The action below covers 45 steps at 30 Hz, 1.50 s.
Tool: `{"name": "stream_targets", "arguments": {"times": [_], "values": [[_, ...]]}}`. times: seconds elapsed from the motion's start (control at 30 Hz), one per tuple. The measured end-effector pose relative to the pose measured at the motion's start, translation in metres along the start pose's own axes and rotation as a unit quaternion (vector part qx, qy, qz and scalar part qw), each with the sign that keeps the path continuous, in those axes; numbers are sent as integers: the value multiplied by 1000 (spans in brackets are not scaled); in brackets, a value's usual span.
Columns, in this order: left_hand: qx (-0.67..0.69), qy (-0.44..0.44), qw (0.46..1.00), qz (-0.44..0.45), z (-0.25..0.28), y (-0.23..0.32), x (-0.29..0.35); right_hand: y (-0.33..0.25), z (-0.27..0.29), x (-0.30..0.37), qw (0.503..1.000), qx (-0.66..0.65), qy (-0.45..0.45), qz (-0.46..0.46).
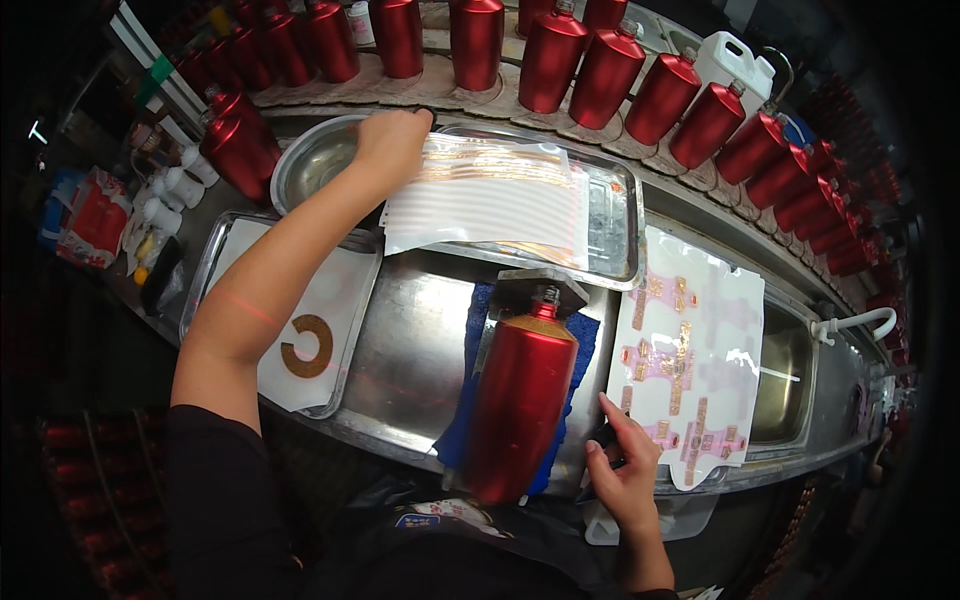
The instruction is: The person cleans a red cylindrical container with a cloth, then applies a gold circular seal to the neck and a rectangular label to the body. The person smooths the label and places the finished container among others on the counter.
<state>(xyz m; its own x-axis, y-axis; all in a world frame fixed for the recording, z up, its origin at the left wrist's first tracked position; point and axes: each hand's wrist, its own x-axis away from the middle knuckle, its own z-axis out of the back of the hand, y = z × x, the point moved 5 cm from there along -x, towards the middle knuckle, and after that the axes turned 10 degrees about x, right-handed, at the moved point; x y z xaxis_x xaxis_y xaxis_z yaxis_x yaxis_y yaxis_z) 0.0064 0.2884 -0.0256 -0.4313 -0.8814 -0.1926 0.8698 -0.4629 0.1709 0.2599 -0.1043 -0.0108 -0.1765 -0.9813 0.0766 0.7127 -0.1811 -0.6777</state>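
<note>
My left hand (397, 143) reaches over the rim of a round metal bowl (290, 175), beside a stack of white sheets with gold stripes (490, 200). Its fingers curl downward, and whatever they hold is hidden. In front of me a red bottle (525, 405) lies neck away on a blue cloth (462, 425), its neck end at a metal rest (515, 285). To the bottle's right, my right hand (625, 470) is partly closed around a small dark object (605, 436), with the index finger extended. The right hand does not touch the bottle.
A metal tray (625, 230) bears the striped sheets. Another tray (338, 395) at left holds white paper and a brown C-shaped piece (308, 346). Pink-and-gold decal sheets (690, 370) lie right, before a sink (785, 395). Red bottles (475, 45) line the back conveyor (440, 90).
</note>
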Motion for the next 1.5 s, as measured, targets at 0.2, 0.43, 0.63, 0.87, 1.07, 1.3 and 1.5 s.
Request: {"name": "stream_targets", "arguments": {"times": [0.2,0.43,0.63,0.87,1.07,1.3,1.5], "values": [[-93,-94,985,-109,-3,9,-13,1,1,3,1000,9,9,3],[-44,-146,981,-119,3,11,-22,2,12,-4,999,19,30,14],[154,-61,982,-89,22,2,-41,-15,45,-57,990,79,96,65],[380,-54,922,-53,29,10,-58,-64,36,-212,963,89,44,250],[364,-37,930,-27,29,16,-63,-107,-42,-291,904,243,-37,351],[365,-25,931,-8,26,9,-52,-121,-102,-324,886,319,-95,323],[419,-26,907,28,24,2,-50,-123,-111,-331,884,317,-130,317]]}}
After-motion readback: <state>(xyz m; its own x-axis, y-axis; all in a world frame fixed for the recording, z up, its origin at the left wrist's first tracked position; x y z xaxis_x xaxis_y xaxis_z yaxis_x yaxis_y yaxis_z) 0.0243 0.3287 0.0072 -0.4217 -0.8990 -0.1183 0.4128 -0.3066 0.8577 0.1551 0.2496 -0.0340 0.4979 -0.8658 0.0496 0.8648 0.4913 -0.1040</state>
